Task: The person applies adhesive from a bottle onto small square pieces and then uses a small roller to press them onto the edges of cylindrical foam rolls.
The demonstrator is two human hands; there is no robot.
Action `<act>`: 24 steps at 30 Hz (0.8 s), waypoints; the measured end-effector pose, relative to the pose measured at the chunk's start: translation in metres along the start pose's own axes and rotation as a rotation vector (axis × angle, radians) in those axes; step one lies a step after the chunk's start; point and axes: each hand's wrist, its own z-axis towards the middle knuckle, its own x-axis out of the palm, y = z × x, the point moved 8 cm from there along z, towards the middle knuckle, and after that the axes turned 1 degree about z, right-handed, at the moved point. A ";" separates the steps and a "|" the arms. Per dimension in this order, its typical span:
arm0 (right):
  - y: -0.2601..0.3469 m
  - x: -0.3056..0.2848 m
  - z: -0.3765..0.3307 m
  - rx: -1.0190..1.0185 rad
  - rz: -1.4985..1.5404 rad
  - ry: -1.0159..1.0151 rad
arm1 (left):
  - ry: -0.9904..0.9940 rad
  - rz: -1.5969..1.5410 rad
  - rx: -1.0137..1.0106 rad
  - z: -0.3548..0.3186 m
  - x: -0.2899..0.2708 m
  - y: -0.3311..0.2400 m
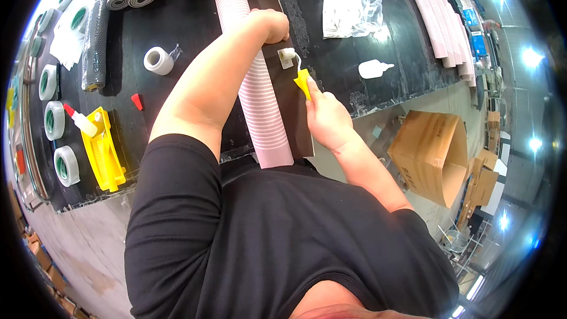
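A pink striped mat [264, 109], mostly rolled up, lies lengthwise in front of me with its brown underside flap [289, 97] spread along the right. My left hand [276, 25] reaches across the roll, fingers curled at the flap's far part; their tips are hidden. In my right hand [328, 119] is a small paint roller [303, 82] with a yellow handle, gripped from the near side. Its white roller head rests at a small pale square patch [286, 59] on the flap.
Left on the black table [195, 29] are a yellow paint tray [101, 147], a glue bottle [84, 123], tape rolls [67, 165] and a film roll [158, 61]. A white bottle [372, 69], plastic bag [352, 15] and pink mats [428, 18] lie right. A cardboard box [428, 153] stands beyond the edge.
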 end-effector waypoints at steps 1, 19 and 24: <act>0.001 0.001 0.002 0.019 -0.029 0.007 | -0.019 0.014 0.022 -0.001 -0.001 -0.002; 0.002 0.005 -0.002 0.061 -0.131 0.063 | -0.045 0.053 0.024 0.000 0.002 -0.005; 0.009 0.004 0.000 0.081 -0.195 0.122 | -0.025 0.042 0.009 -0.005 -0.001 -0.005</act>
